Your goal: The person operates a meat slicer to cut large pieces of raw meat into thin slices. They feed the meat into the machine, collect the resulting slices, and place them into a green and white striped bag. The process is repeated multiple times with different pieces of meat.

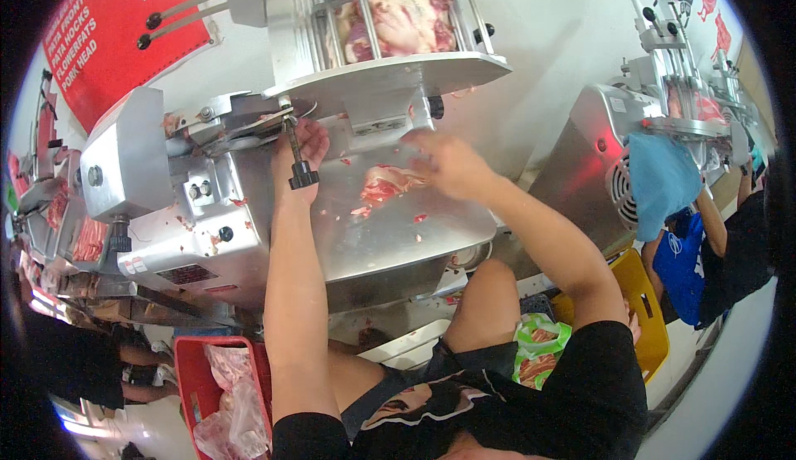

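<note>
Reaching up across a steel meat slicer (249,211), the person is working with both arms extended from the lower edge of the view. The left hand (300,146) is closing its fingers around a black-knobbed lever (297,161) just under the blade housing, clamped on its shaft. The right hand (444,161) is hovering with fingers loosely spread over the sloping steel tray (398,236), its fingertips touching a pile of sliced pink meat (383,184); whether it is actually pinching a slice cannot be told because of motion blur. Small scraps of meat are lying scattered lower on the tray. Above, a large slab of raw meat (402,20) is sitting upright inside the slicer's barred carriage (398,66). Near the person's left knee a red crate (211,377) is holding bagged meat. A yellow stool (647,311) is standing to the right, beside a second slicer (597,153), where another person in a blue shirt (684,253) is working. A red sign (108,29) is hanging on the far wall at left.
</note>
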